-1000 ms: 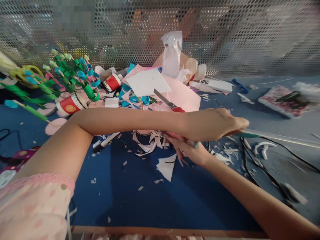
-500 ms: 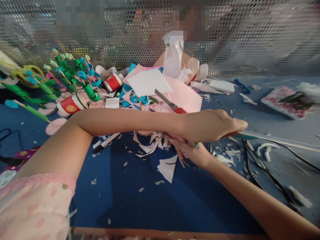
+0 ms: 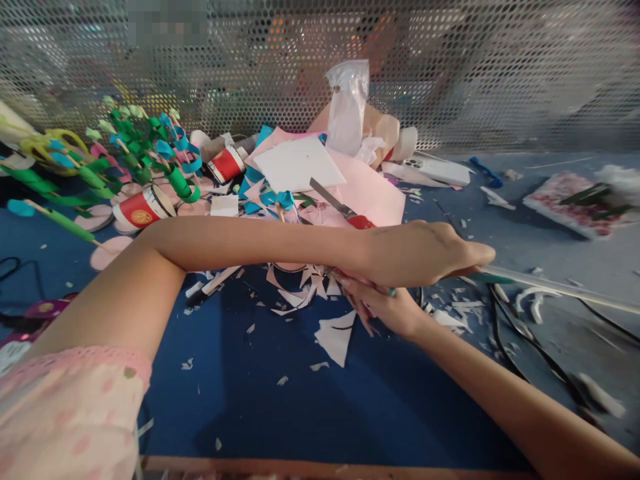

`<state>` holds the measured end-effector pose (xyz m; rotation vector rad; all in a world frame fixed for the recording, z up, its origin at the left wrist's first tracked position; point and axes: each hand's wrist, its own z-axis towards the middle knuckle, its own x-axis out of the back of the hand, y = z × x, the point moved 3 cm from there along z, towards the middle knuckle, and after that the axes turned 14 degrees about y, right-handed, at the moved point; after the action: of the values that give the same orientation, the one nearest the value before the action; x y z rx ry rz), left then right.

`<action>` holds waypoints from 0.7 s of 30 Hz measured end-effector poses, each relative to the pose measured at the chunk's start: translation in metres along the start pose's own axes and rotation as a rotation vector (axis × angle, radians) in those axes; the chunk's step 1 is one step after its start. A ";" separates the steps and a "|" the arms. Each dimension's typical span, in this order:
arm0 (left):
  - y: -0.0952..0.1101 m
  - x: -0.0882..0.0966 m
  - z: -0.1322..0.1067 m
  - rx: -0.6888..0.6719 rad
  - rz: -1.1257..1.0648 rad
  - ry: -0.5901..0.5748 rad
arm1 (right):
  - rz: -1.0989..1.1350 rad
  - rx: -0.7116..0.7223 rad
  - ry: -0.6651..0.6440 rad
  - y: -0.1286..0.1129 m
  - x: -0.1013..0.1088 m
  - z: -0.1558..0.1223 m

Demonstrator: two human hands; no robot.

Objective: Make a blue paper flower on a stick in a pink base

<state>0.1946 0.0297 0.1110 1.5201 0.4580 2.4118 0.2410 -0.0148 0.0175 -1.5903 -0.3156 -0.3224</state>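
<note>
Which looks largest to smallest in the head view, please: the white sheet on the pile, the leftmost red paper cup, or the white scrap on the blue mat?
1. white sheet
2. red paper cup
3. white scrap; nearer the camera, so real size is unsure.

Craft workshop bench: blue mat (image 3: 300,400) w/ paper scraps (image 3: 335,337), scissors (image 3: 337,203), paper cups (image 3: 143,208), green-wrapped sticks (image 3: 75,227); perforated metal screen (image 3: 500,67) behind.

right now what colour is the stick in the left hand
The stick is green, best seen in the head view.
</note>
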 end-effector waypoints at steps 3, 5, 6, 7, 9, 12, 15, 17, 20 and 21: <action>0.000 -0.002 0.001 -0.013 0.006 0.004 | 0.072 -0.055 0.005 0.001 -0.001 -0.001; 0.001 -0.003 0.002 -0.012 0.019 -0.004 | 0.108 -0.079 0.011 0.001 -0.001 -0.001; 0.001 -0.003 0.003 -0.009 0.028 -0.017 | 0.113 -0.083 0.009 0.001 -0.001 -0.001; 0.002 -0.003 0.003 -0.009 0.037 -0.029 | 0.111 -0.082 0.002 0.001 -0.001 -0.001; 0.002 -0.003 0.005 -0.014 0.055 -0.051 | 0.098 -0.074 -0.012 0.000 -0.001 -0.001; 0.002 -0.003 0.006 -0.024 0.057 -0.044 | 0.076 -0.064 -0.019 0.000 0.000 -0.001; 0.001 -0.004 0.007 -0.035 0.032 -0.028 | 0.047 -0.036 -0.017 -0.001 0.002 0.000; 0.001 -0.006 0.007 -0.050 0.047 -0.044 | 0.021 -0.026 -0.037 -0.002 0.003 0.001; 0.000 -0.007 0.006 -0.056 0.089 -0.072 | -0.015 -0.019 -0.073 -0.001 0.003 0.003; -0.001 -0.008 0.006 -0.057 0.093 -0.072 | -0.014 -0.019 -0.080 -0.001 0.003 0.003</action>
<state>0.2033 0.0282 0.1066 1.6314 0.3076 2.4071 0.2438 -0.0116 0.0195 -1.6232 -0.3860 -0.2736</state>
